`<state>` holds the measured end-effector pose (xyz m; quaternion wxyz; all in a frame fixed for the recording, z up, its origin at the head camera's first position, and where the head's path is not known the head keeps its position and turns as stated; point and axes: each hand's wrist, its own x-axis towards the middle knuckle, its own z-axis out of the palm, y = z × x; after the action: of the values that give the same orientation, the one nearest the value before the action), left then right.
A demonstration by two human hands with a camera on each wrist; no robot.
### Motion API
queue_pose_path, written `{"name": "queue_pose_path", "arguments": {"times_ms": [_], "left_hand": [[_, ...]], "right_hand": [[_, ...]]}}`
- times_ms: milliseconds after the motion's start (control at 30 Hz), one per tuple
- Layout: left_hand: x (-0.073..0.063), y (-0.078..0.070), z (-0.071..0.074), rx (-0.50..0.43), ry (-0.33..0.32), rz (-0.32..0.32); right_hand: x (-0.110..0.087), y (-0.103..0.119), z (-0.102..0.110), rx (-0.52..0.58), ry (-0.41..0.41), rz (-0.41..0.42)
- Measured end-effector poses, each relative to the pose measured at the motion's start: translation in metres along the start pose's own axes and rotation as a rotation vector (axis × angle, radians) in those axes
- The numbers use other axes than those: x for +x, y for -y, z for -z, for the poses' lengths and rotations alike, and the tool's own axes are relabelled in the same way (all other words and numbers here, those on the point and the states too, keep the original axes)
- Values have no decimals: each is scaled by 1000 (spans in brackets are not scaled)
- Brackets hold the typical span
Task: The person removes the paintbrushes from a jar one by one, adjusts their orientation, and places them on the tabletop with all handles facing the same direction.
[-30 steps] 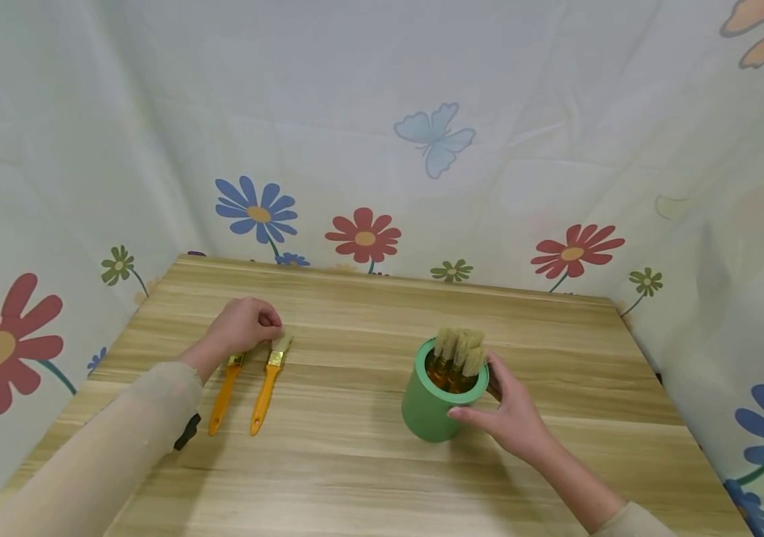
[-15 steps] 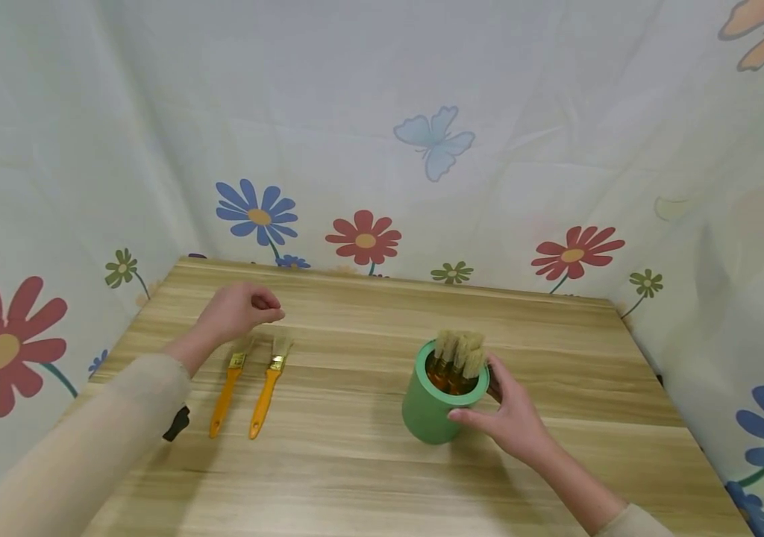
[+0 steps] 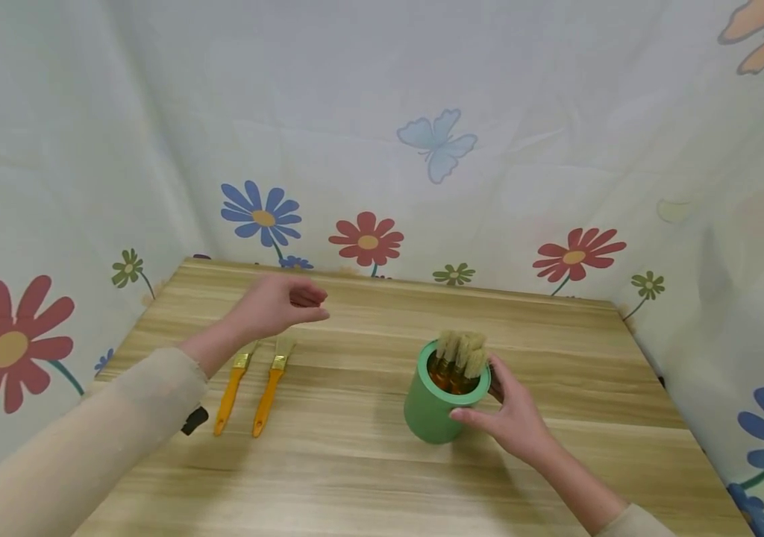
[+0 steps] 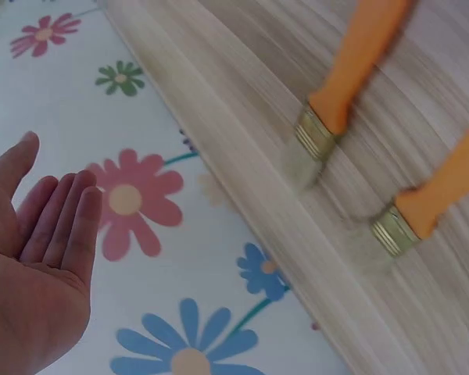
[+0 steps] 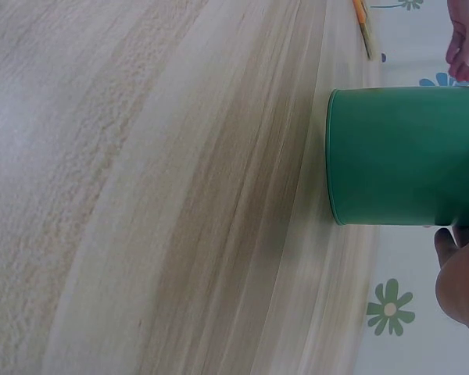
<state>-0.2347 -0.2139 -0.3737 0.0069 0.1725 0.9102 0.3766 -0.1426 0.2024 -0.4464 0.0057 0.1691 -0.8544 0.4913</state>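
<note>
My right hand [image 3: 512, 414] grips the green can [image 3: 430, 410] near its rim, thumb at the front and fingers round the far side. Several brushes [image 3: 460, 352] stand in the can with pale bristles up. Above the table on the left, my left hand [image 3: 281, 304] holds nothing; its fingers are relaxed, as the left wrist view shows with the palm [image 4: 35, 301] facing up. Below that hand lie two flat paintbrushes, a left one [image 3: 229, 395] and a right one [image 3: 268, 395], with orange handles, metal ferrules and pale bristles.
The wooden table [image 3: 328, 477] ends at a white cloth backdrop [image 3: 328, 112] printed with flowers and a butterfly. A small black object [image 3: 195, 421] shows at my left forearm's sleeve.
My left hand has lifted away from the right paintbrush's bristles and moved up and to the right, its fingers loosening. My right hand and the can have stayed in place.
</note>
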Motion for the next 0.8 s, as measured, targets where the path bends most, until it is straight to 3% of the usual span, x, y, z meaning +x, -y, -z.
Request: {"name": "queue_pose_path", "arguments": {"times_ms": [433,800], "left_hand": [[3,-61,-26,-106,107,-116],[15,-89,-42,-180,153,-198]], "right_hand": [[0,-1,-1,7,0,12],[0,0,0,4,-1,14]]}}
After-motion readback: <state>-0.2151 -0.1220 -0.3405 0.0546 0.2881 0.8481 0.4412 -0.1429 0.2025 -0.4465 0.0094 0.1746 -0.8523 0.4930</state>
